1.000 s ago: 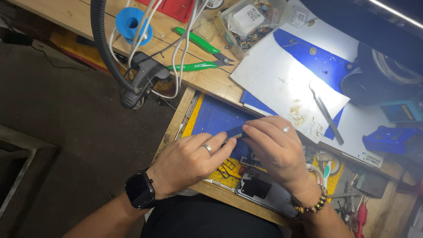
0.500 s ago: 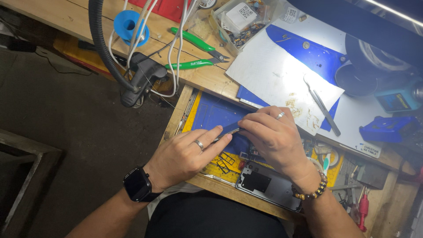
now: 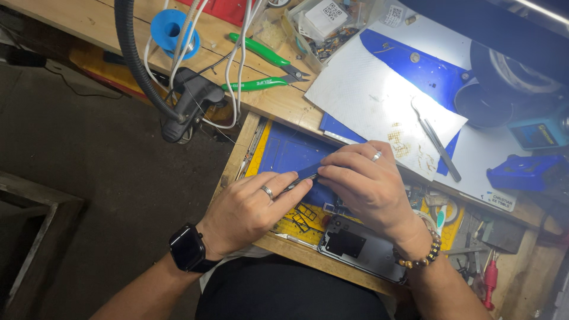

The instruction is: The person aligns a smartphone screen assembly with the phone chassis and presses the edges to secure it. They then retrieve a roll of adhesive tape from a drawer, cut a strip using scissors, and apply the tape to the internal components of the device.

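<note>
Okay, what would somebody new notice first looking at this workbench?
Two hands meet at the centre: the left hand and right hand pinch a thin dark tool over a blue work mat. Green-handled cutters lie on the wooden bench behind, and an opened phone sits by the right wrist.

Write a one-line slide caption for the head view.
Both hands, left hand and right hand, grip a dark tool over a blue mat.
</note>
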